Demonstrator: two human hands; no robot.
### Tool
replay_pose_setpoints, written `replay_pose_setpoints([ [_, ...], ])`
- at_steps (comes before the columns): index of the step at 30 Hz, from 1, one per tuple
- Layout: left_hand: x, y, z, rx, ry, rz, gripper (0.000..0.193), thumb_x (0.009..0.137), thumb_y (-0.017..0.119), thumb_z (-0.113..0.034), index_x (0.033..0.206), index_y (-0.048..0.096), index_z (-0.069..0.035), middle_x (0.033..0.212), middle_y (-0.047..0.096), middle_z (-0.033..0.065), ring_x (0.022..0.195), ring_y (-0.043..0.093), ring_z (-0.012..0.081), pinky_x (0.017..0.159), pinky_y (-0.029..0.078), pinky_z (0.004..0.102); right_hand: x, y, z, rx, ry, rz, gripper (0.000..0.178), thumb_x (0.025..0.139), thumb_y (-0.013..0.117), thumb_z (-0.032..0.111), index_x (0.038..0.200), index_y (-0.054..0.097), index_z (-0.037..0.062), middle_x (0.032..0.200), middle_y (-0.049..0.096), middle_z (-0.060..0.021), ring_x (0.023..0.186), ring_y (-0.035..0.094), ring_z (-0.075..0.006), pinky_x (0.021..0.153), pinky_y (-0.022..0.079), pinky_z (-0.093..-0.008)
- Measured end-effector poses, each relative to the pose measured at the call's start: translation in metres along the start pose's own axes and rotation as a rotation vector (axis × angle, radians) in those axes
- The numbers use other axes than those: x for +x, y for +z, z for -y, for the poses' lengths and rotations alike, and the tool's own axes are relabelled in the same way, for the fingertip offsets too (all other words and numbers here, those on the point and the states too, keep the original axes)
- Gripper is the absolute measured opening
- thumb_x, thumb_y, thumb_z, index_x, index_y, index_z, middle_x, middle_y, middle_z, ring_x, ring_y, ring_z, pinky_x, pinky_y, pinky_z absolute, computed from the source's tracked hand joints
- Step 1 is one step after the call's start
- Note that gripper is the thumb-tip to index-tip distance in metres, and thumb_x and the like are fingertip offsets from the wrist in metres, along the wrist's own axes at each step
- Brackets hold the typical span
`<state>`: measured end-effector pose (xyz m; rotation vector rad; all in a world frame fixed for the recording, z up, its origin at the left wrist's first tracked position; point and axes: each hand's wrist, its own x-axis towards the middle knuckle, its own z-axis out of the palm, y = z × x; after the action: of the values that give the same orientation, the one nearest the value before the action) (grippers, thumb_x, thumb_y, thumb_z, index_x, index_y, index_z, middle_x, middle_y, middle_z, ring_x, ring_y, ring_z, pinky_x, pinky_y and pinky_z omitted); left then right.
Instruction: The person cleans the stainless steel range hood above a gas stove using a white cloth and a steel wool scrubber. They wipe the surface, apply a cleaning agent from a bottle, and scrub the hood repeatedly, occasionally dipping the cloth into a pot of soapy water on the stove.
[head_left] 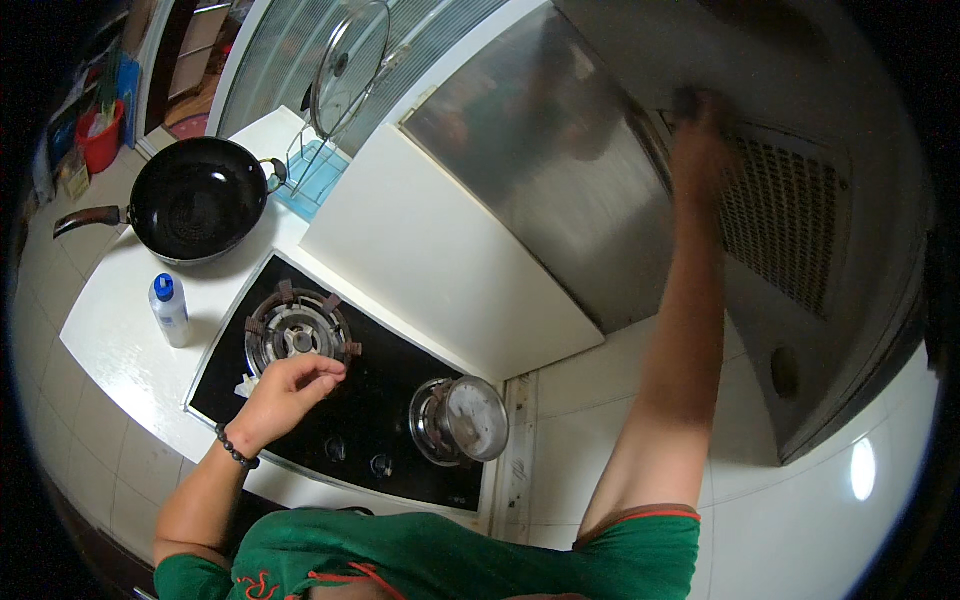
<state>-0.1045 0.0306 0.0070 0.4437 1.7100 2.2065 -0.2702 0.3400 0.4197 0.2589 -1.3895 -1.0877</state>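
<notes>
My right arm reaches up to the range hood [880, 230], where my right hand [706, 145] is blurred, its fingers closed around a small dark thing [686, 103] I cannot make out. It is against the hood's underside, beside the perforated filter panel [785, 210]. Over the front of the left burner [300, 330], my left hand [290, 395] hovers with curled fingers and the thumb against them; nothing shows in it. A dark bead bracelet circles that wrist. The burner belongs to a black glass gas stove [370, 420].
A black wok [200, 198] and a blue-capped clear bottle [170, 310] stand on the white counter [110, 325] at left. A glass lid [350, 65] rests upright in a wire rack over a light-blue tray [312, 175]. A round metal piece [475, 418] covers the right burner.
</notes>
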Motion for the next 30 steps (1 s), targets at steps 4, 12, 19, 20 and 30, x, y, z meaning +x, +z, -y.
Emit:
replay_pose_setpoints([
  [4,-0.001,-0.014,0.005,-0.045,-0.039,-0.082,0.019,0.091,0.056,-0.008,0.107,0.061,0.002,0.097,0.066,0.0053,0.089,0.06,0.0102,0.08,0.048,0.0237,0.022,-0.028,0.021,0.153,0.185,0.005,0.033,0.086,0.062,0.028,0.111,0.058,0.0076,0.092,0.067,-0.0102,0.073,0.066,-0.0262,0.059,0.054,-0.0371],
  [12,-0.004,-0.026,-0.001,-0.048,-0.005,-0.087,0.019,0.09,0.056,-0.004,0.106,0.06,0.004,0.098,0.066,0.0079,0.094,0.061,0.0129,0.085,0.048,0.0255,0.006,0.026,0.071,0.066,0.117,0.326,0.037,0.086,0.059,0.026,0.115,0.054,0.0047,0.103,0.066,-0.0131,0.085,0.066,-0.0278,0.07,0.054,-0.0416],
  [19,0.002,-0.031,-0.007,-0.029,-0.006,-0.074,0.02,0.09,0.055,-0.005,0.107,0.061,0.003,0.099,0.066,0.0069,0.095,0.061,0.0122,0.084,0.048,0.0244,0.02,0.039,0.101,0.093,0.159,0.196,0.04,0.084,0.061,0.023,0.117,0.052,0.003,0.111,0.062,-0.0165,0.097,0.064,-0.0317,0.082,0.052,-0.0423],
  [20,0.0,-0.03,-0.005,-0.048,0.0,-0.071,0.02,0.09,0.056,-0.005,0.107,0.061,0.003,0.099,0.066,0.007,0.095,0.061,0.0121,0.084,0.048,0.0244,0.023,0.045,0.108,0.09,0.057,0.351,0.04,0.085,0.06,0.023,0.119,0.051,0.0029,0.111,0.062,-0.0176,0.1,0.062,-0.0333,0.083,0.051,-0.042],
  [30,-0.005,-0.047,-0.007,-0.049,0.005,-0.06,0.02,0.091,0.056,-0.006,0.107,0.06,0.004,0.099,0.066,0.0073,0.093,0.06,0.011,0.084,0.047,0.0241,0.047,0.053,0.133,0.238,0.086,0.264,0.038,0.083,0.06,0.021,0.117,0.053,0.0052,0.105,0.062,-0.0206,0.099,0.061,-0.0378,0.082,0.05,-0.0435],
])
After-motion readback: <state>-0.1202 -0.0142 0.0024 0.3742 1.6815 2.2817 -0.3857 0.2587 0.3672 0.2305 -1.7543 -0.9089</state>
